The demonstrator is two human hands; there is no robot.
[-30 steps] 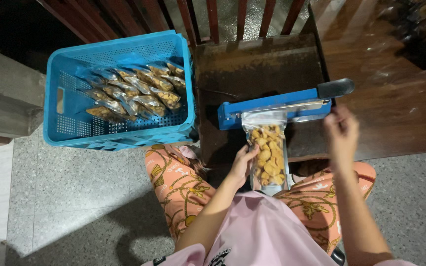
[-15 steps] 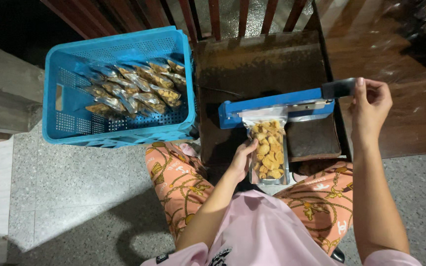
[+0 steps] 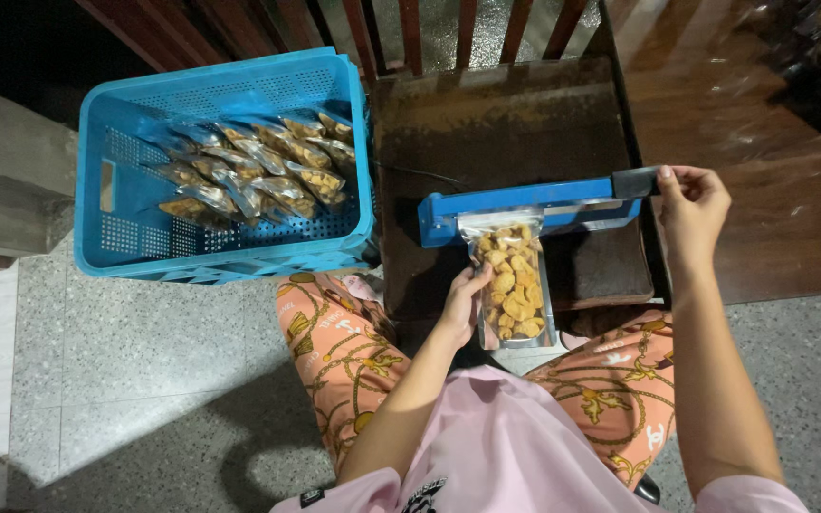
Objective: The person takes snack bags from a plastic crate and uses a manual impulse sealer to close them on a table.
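Dark wooden desk [image 3: 486, 123] up front: left hand [image 3: 463, 299] gripping snack bag [image 3: 510, 285], right hand [image 3: 686, 204] pinching sealer [image 3: 525, 209] handle, basket [image 3: 135, 237] beside.

crate [image 3: 125, 247] left of sealer [image 3: 525, 204], pouch [image 3: 513, 285] under sealer bar

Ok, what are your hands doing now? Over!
Left hand holds clear snack bag, top under blue sealer. Right hand grips sealer's black handle. Blue crate of filled bags sits left. Nothing blocking.

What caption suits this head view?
Left hand steadies a snack pouch under a blue sealer; right hand grips its handle.
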